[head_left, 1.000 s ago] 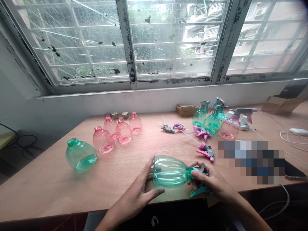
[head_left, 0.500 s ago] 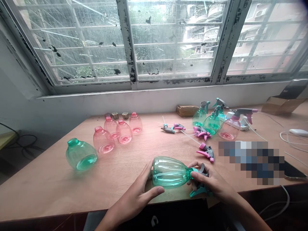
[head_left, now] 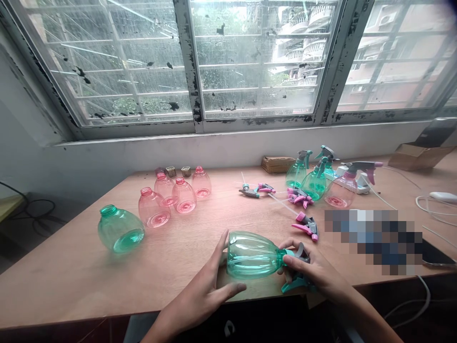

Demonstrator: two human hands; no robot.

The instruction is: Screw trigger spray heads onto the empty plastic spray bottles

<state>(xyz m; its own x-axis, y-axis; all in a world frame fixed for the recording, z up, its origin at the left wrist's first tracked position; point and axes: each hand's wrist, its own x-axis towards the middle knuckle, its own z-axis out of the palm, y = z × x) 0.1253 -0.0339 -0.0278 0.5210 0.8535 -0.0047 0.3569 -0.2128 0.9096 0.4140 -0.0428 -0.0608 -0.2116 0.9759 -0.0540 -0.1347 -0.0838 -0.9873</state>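
Note:
A clear green spray bottle (head_left: pixel 252 257) lies sideways above the front edge of the table, its base toward the left and its neck toward the right. My right hand (head_left: pixel 309 267) is closed around the green collar of its grey and green trigger head (head_left: pixel 302 252), with thumb and fingers pinching near the neck. A straw shows inside the bottle. At the base, my left hand (head_left: pixel 210 281) is spread, its thumb stretched out below and its fingers beside the bottom; whether the fingers touch it I cannot tell. Nearest my right hand lies a loose pink and grey trigger head (head_left: pixel 307 226).
On the left stand a green bottle without a head (head_left: pixel 121 231) and several pink ones (head_left: pixel 154 209). More loose trigger heads (head_left: pixel 300 196) lie mid-table. Fitted spray bottles (head_left: pixel 314 181) stand at the back right, near cables, a cardboard box (head_left: pixel 419 156) and a blurred patch.
My left hand has loosened slightly around the bottle's base, its fingers and thumb spreading a little. My right hand and the bottle have hardly moved.

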